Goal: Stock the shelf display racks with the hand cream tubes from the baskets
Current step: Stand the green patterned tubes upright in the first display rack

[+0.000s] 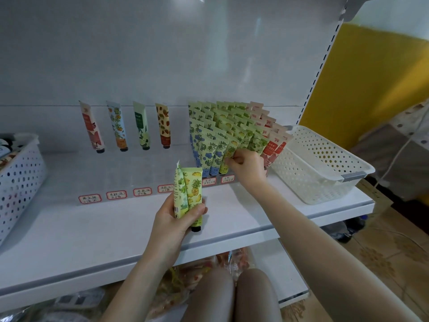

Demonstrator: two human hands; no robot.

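Observation:
My left hand [176, 217] grips two hand cream tubes upright over the shelf: a pineapple tube [194, 189] in front and a green tube [180, 194] behind it. My right hand [247, 163] pinches the front pineapple tube [229, 151] in the display rack [232, 135], where several rows of blue-flower, pineapple, green and red tubes stand packed. To the left, four single tubes [126, 126] stand in a clear rack with handwritten price labels [116, 195] below.
A white perforated basket [320, 168] sits on the shelf at the right, its visible part holding nothing. Another white basket [18, 180] with tubes stands at the left edge. The white shelf board [92, 228] runs in front; packaged goods lie below.

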